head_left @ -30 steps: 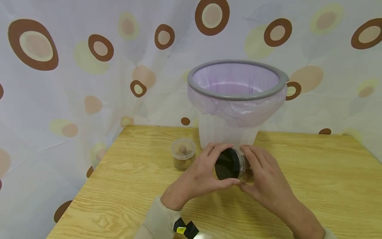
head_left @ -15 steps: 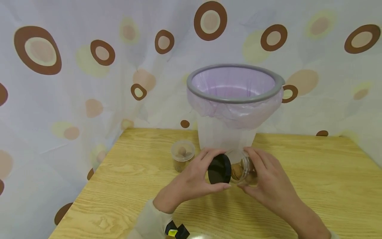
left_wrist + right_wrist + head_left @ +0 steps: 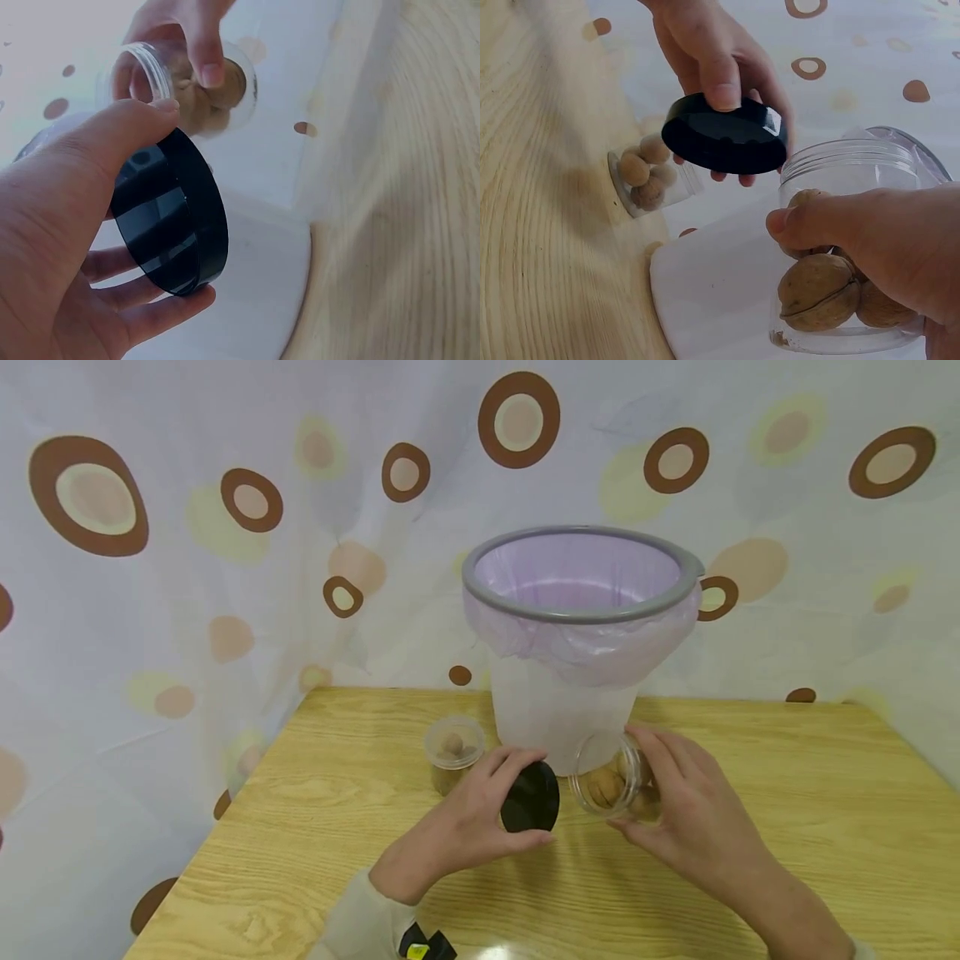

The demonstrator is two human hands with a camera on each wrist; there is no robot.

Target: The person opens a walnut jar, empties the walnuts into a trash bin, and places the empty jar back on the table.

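Head view, lower centre: the black lid point(image 3: 530, 797), pinched by the left hand point(image 3: 467, 820), is faced by the uncapped jar point(image 3: 636, 768), gripped just rightward by the right hand point(image 3: 701, 818), its long axis tilted.

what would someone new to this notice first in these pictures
Probably the big white bin with its lilac liner, standing towards the back of the wood-grain table. Next, the black lid in the left hand, held apart from the open clear jar of walnuts in the right hand. A second clear jar, holding more nuts, stands left of the bin.
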